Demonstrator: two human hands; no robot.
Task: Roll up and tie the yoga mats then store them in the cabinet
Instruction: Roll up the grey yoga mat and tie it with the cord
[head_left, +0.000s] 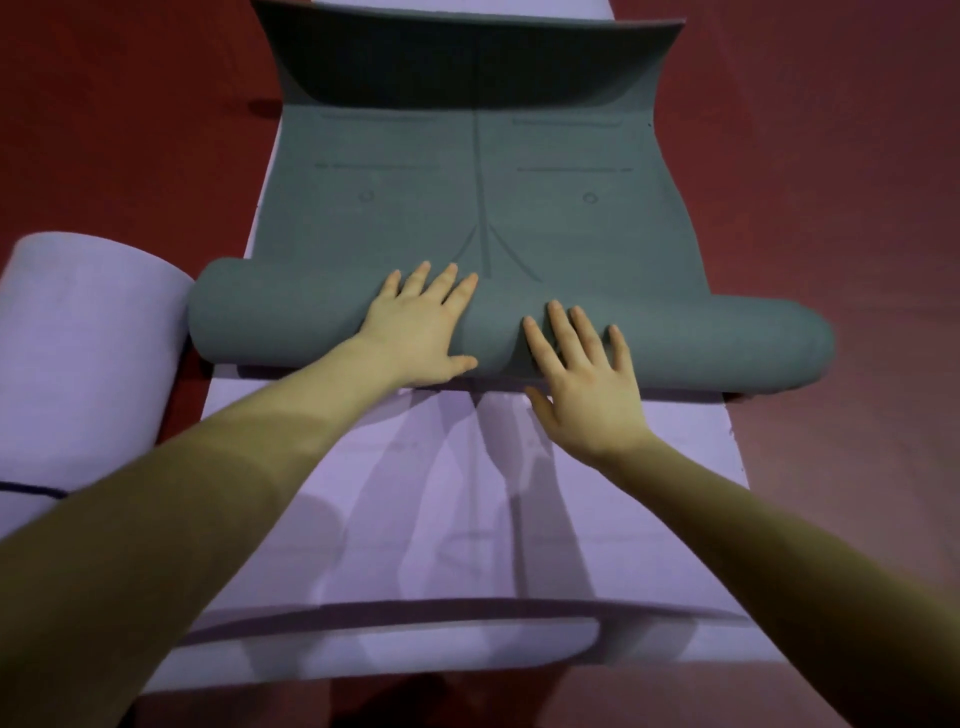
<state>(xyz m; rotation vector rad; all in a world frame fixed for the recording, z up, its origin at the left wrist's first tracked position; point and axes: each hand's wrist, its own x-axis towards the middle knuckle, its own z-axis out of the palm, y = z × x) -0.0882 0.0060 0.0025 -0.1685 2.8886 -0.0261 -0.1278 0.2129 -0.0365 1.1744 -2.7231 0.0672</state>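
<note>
Left hand (423, 325) and right hand (582, 371), fingers straight, press flat on the half-rolled grey-green foam yoga mat (519, 208), which bears no legible writing. Beneath them lies a flat lilac yoga mat (441, 493); left of the left hand, a rolled lilac mat (83, 353).

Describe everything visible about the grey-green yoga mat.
The grey-green foam yoga mat is partly rolled: a thick roll at its near end, the rest flat with faint embossed lines and small circles, its far end curling upward. It lies on a flat lilac yoga mat over red floor. The left hand and right hand press flat on the roll.
</note>
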